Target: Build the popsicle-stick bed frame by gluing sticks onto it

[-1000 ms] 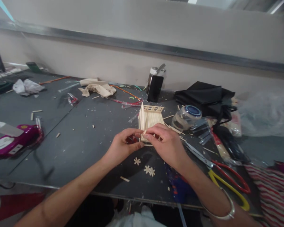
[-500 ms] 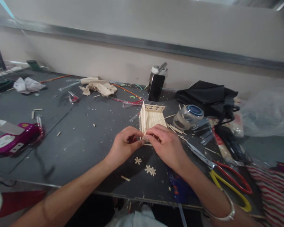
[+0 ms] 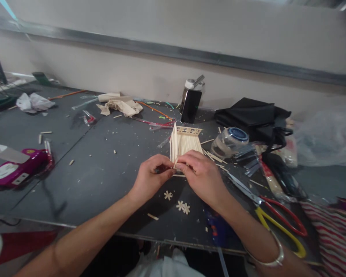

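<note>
A small model built of pale wooden sticks (image 3: 190, 143), with a star-patterned railing at its far end, stands on the dark table in front of me. At its near left corner, my right hand (image 3: 203, 175) pinches a short wooden stick (image 3: 175, 162) between thumb and forefinger. My left hand (image 3: 152, 175) meets it from the other side, thumb and fingertips closed at the same stick; the fingertips partly cover it. Just below the hands lie a star-shaped stick piece (image 3: 168, 195) and two more stars (image 3: 183, 207) side by side.
On the right are large scissors (image 3: 261, 201) with red and yellow handles, a clear jar (image 3: 229, 143) and a black bag (image 3: 250, 117). A phone (image 3: 191, 106) leans upright behind the model. A purple glue gun (image 3: 17, 167) lies left; scraps and a beige cloth (image 3: 122, 105) are scattered about.
Both hands stay at the model's near corner, with only slight finger movement. The short stick between the fingertips shows a little more upright now.
</note>
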### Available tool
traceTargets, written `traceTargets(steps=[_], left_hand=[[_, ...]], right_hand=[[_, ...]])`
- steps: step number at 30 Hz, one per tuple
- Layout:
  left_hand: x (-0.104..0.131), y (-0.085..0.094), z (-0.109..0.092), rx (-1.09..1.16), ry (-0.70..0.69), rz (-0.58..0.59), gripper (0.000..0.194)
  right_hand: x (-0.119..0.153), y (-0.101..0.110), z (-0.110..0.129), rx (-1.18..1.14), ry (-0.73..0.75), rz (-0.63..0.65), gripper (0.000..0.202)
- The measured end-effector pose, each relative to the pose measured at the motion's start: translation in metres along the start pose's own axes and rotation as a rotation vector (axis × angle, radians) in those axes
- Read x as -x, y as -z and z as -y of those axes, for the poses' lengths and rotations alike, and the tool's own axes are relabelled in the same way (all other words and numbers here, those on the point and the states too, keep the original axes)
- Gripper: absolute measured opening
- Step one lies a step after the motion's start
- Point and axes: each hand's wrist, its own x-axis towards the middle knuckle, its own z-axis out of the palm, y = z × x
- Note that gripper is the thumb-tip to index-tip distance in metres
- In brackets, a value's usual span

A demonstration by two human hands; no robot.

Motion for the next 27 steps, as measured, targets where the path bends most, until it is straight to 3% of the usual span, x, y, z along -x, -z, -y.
traceTargets(steps=[10, 27], left_hand=[[0.0025, -0.001, 0.0045, 0.065, 0.054, 0.01, 0.009], [0.0003, -0.0058, 0.0067, 0.119, 0.008, -0.061, 0.006]], right_hand=[[-0.0002, -0.0021, -0.0023, -0.007, 0.022, -0.033, 0.01], [0.0004, -0.0002, -0.0028, 0.047, 0.023, 0.012, 0.011]])
